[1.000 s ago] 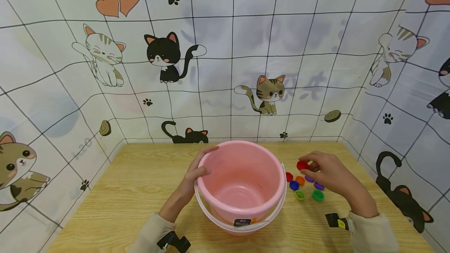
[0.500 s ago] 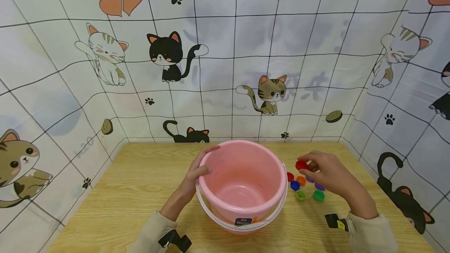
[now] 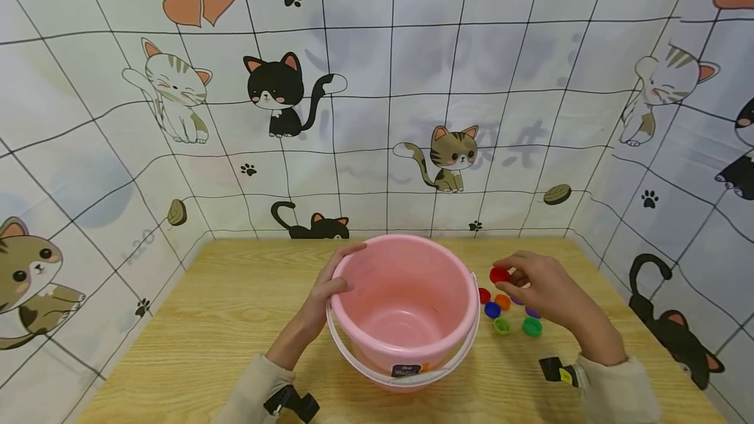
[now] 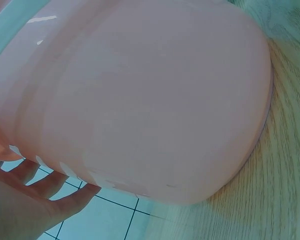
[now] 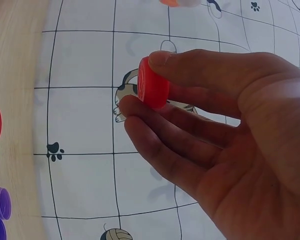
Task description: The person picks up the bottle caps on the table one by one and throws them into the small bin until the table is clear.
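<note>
A pink bucket (image 3: 412,273) with a white handle (image 3: 406,381) stands on the table, its mouth tilted toward me. My left hand (image 3: 321,290) grips its left rim, thumb inside and fingers outside. In the left wrist view, the bucket's outer wall (image 4: 155,100) fills most of the picture. To the right of the bucket, my right hand (image 3: 548,286) pinches a red bottle cap (image 3: 499,275) above the loose caps. The right wrist view shows this red cap (image 5: 154,85) between thumb and fingertips.
Several caps lie right of the bucket: red (image 3: 484,296), orange (image 3: 502,301), blue (image 3: 492,310), light green (image 3: 502,326), green (image 3: 532,326) and purple (image 3: 533,313). The wooden table (image 3: 247,306) meets a cat-print sheet (image 3: 365,116) at the back and sides.
My right hand has moved slightly left, toward the bucket, with the red cap in its fingers. The left hand keeps its grip, and the bucket stays in place.
</note>
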`<state>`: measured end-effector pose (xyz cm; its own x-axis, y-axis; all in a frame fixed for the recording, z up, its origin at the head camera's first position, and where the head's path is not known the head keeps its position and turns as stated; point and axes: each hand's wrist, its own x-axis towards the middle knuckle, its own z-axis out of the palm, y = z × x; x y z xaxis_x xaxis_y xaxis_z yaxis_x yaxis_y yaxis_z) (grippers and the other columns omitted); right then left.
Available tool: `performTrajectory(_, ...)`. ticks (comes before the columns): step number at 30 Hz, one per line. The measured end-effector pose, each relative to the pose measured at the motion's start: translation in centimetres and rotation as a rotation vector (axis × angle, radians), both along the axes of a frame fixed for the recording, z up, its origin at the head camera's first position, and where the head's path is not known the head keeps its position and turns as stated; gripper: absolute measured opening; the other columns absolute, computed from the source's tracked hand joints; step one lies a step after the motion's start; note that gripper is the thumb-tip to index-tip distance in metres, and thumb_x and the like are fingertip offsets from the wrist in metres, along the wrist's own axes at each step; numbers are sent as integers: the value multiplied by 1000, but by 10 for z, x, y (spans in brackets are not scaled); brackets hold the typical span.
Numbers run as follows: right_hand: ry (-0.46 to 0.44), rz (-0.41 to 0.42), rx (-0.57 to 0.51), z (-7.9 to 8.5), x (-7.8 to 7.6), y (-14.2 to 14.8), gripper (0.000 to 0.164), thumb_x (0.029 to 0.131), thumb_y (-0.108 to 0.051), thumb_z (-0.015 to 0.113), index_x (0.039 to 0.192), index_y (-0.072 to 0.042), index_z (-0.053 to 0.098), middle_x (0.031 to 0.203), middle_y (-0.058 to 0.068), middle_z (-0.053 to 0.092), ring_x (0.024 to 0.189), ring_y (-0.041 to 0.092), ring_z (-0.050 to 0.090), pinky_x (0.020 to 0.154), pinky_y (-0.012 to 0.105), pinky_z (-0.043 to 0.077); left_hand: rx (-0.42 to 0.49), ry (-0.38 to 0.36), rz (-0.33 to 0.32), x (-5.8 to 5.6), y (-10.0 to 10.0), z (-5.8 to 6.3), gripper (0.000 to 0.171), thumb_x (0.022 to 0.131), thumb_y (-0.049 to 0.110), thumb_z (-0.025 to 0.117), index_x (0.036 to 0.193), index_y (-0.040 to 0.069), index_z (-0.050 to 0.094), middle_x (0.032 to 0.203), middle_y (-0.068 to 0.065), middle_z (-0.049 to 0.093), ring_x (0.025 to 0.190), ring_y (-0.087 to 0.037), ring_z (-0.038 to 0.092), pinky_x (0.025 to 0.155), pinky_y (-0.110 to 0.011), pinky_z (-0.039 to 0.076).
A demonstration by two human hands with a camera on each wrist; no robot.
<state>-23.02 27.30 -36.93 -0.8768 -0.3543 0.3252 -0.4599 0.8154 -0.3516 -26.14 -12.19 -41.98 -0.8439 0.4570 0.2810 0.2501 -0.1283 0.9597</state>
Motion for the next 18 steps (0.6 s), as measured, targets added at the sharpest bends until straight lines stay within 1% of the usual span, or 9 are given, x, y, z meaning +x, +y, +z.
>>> performTrajectory(7, 16, 5, -8, 1, 1, -4, 32, 86, -11, 81, 115, -1, 74, 102, 5, 75, 77, 9, 71, 66, 21, 57, -10, -2, 11, 0, 0, 0, 72, 86, 16, 47, 158, 22, 38, 156, -17, 38, 123, -46, 55, 90, -50, 59)
performTrajectory(13, 53, 11, -11, 1, 2, -7, 32, 85, -11, 82, 115, -2, 74, 102, 4, 74, 77, 8, 70, 67, 20, 57, -9, 0, 12, -1, 0, 0, 71, 86, 15, 47, 157, 22, 39, 155, -19, 39, 121, -45, 57, 89, -50, 60)
performTrajectory(18, 53, 22, -35, 2, 3, -11, 33, 85, -11, 82, 116, -2, 74, 103, 5, 74, 77, 8, 70, 66, 18, 56, -8, 2, 6, -1, 0, -2, 71, 87, 15, 46, 157, 22, 38, 154, -19, 40, 119, -46, 59, 88, -51, 60)
